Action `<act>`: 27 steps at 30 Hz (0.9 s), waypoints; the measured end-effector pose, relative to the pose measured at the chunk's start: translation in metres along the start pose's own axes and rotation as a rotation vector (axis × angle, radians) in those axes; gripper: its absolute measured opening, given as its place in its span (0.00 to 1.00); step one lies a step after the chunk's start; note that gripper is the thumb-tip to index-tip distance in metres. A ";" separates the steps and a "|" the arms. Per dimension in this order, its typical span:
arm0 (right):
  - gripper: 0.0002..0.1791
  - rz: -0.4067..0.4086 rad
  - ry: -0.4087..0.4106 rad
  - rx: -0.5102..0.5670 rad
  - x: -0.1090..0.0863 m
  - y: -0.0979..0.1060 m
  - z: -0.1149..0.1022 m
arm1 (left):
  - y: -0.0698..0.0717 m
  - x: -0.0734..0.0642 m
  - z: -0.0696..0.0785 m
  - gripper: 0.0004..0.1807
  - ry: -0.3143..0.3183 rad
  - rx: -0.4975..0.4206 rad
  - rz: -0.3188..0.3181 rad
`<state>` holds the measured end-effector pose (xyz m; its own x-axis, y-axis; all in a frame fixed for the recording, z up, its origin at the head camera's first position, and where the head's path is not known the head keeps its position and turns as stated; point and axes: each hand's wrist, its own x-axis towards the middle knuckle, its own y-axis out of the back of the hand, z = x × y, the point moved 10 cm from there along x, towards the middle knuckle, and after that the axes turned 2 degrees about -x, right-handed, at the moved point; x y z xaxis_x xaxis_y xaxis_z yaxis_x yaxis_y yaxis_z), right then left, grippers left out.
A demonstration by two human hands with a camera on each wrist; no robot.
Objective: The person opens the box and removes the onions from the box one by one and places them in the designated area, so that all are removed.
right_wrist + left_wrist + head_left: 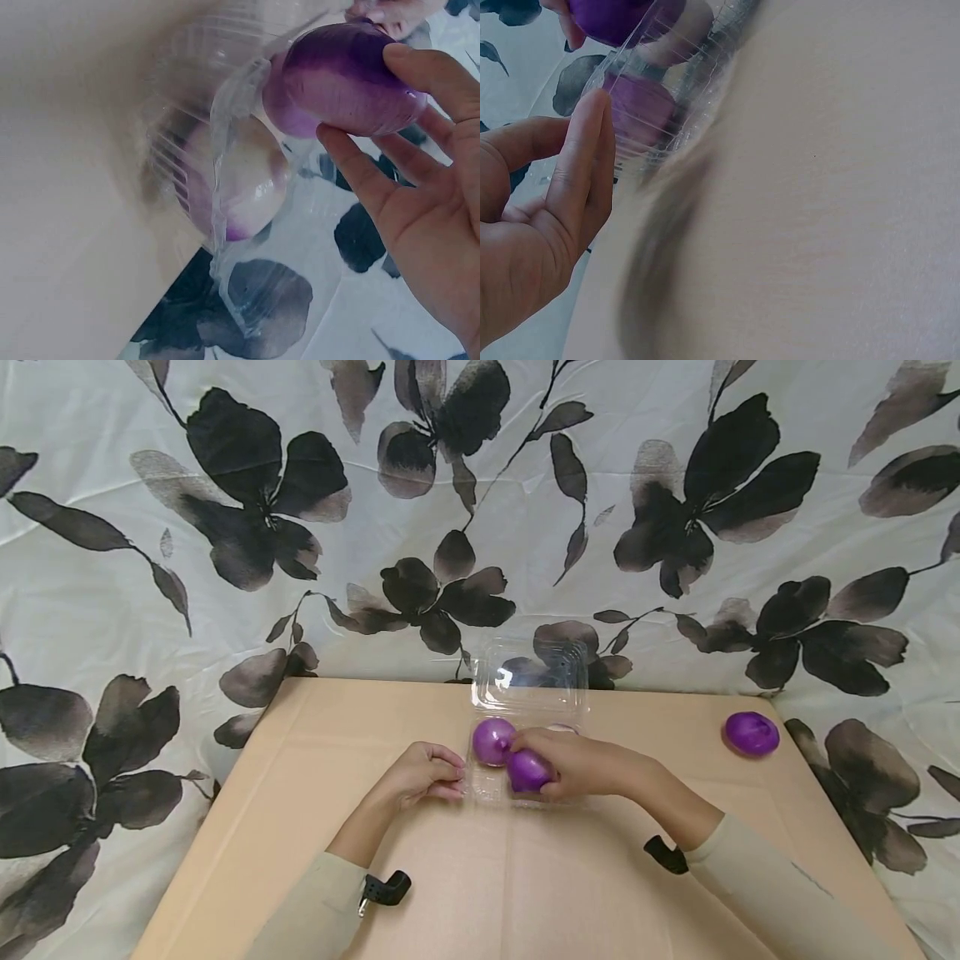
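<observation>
A clear plastic clamshell container [491, 789] stands with its lid [531, 677] raised at the back. One purple onion [493, 741] sits in its back left part; another, paler onion [251, 180] shows through the container wall in the right wrist view. My right hand [573, 764] grips a purple onion [352, 79] between thumb and fingers, over the front of the container. At the container's left side is my left hand [427, 774], its fairly straight fingers [577, 161] against the clear wall and nothing gripped in them.
Another purple onion [752, 733] lies near the right edge of the tan tabletop [337, 718]. A white cloth with dark flowers [540, 527] hangs behind the table and shows along both sides. Each wrist carries a black camera mount [388, 888].
</observation>
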<state>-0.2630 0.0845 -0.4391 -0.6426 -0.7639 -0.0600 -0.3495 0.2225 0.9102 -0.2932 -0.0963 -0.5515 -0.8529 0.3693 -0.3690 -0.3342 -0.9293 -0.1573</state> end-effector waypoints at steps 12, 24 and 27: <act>0.39 0.245 -0.047 0.182 -0.039 0.050 0.026 | -0.001 -0.002 0.004 0.15 -0.002 -0.005 -0.010; 0.47 0.458 -0.290 0.277 -0.097 0.077 0.080 | 0.001 -0.002 0.005 0.15 0.008 -0.002 -0.007; 0.47 0.526 -0.313 0.260 -0.111 0.083 0.092 | 0.000 -0.002 0.007 0.15 0.004 0.006 -0.014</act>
<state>-0.2835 0.2439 -0.3942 -0.9262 -0.3107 0.2136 -0.0631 0.6862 0.7247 -0.2943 -0.0971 -0.5446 -0.8465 0.3826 -0.3703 -0.3487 -0.9239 -0.1575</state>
